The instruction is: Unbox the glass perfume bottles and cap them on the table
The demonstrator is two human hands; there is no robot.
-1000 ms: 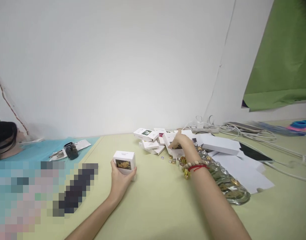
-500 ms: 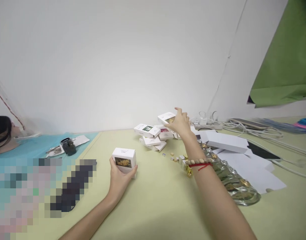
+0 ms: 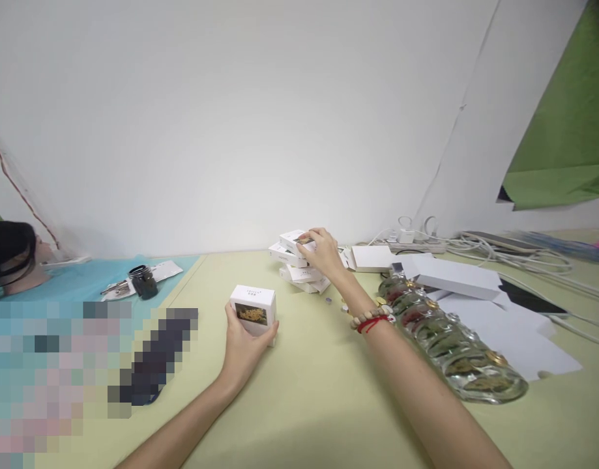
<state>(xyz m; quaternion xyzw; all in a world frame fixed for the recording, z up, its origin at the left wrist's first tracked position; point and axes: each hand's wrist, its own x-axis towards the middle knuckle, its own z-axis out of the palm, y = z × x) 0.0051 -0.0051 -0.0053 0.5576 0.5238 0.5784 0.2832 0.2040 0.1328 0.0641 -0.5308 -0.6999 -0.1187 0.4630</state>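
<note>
My left hand (image 3: 243, 342) is closed around a white carton (image 3: 260, 298) with a picture of yellow flowers on its front. The carton stands upright on the table. Farther off, my right hand (image 3: 326, 253) grips another small white carton (image 3: 290, 238) by its right side, at the top of an uneven pile of similar white cartons (image 3: 302, 274). Whether that carton's full weight rests on the pile I cannot tell. Beneath my right forearm and to its right runs a row of clear glass-like bottles (image 3: 468, 365) with gold-coloured caps and plant matter inside.
Flat white cartons (image 3: 519, 342) and a dark tablet-like slab (image 3: 534, 299) lie at the right, near tangled white cables (image 3: 538, 264). Small caps (image 3: 328, 300) are scattered by the pile. At left are a dark jar (image 3: 143, 282) on blue cloth and a person's head (image 3: 15, 257).
My right hand has moved left with its carton, bringing it onto the top of the pile. My left hand keeps its hold on the upright carton. The view has shifted slightly.
</note>
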